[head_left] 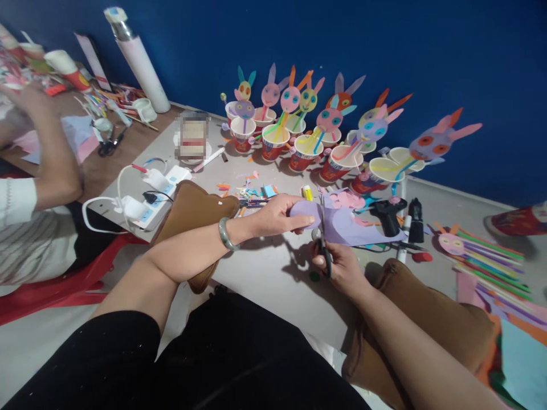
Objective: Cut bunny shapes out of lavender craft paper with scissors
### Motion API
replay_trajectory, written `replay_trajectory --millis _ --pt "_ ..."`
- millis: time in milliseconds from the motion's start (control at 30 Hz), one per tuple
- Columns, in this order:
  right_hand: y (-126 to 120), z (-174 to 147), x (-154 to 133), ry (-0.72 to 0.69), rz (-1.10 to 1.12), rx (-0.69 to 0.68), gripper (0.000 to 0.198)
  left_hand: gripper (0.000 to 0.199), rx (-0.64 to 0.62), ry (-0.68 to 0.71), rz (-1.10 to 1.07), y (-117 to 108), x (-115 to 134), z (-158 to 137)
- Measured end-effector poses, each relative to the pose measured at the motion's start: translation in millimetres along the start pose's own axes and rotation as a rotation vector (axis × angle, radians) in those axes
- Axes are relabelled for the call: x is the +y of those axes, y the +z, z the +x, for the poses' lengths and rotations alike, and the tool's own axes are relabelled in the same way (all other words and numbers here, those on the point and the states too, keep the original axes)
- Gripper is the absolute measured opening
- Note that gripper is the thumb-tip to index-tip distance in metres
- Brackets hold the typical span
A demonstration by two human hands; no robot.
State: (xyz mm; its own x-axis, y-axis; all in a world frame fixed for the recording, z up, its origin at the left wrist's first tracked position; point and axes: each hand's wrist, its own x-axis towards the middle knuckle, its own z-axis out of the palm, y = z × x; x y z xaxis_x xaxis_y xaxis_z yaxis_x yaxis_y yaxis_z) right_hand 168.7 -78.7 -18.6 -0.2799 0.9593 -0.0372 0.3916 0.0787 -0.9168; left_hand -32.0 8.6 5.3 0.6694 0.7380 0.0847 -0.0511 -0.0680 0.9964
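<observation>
Purple paper [342, 225], held up over the surface [254, 267]. Left hand [280, 216] pinches its rounded end, thumb on top, forearm angled in from the left. Right hand [339, 266] grips the scissors [328, 262], blades pointing away from the body, crossing the paper; wrist lower, off to the right. Judging by the edge: part of the curve is cut, wide remainder looks attached; exact join unclear. Just beyond: scraps [348, 199], black gun-shaped tool [387, 216]. Farther back: rabbit-eared figures [329, 119] in cups [304, 164], apparently done.
</observation>
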Motion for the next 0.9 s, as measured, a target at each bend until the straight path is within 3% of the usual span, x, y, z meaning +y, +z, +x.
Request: replay_trajectory --millis 900 --pt "0.2 1.0 -2.8 -0.092 -0.082 0.028 0.054 0.022 -0.050 0.015 0.034 -0.8 2.8 0.2"
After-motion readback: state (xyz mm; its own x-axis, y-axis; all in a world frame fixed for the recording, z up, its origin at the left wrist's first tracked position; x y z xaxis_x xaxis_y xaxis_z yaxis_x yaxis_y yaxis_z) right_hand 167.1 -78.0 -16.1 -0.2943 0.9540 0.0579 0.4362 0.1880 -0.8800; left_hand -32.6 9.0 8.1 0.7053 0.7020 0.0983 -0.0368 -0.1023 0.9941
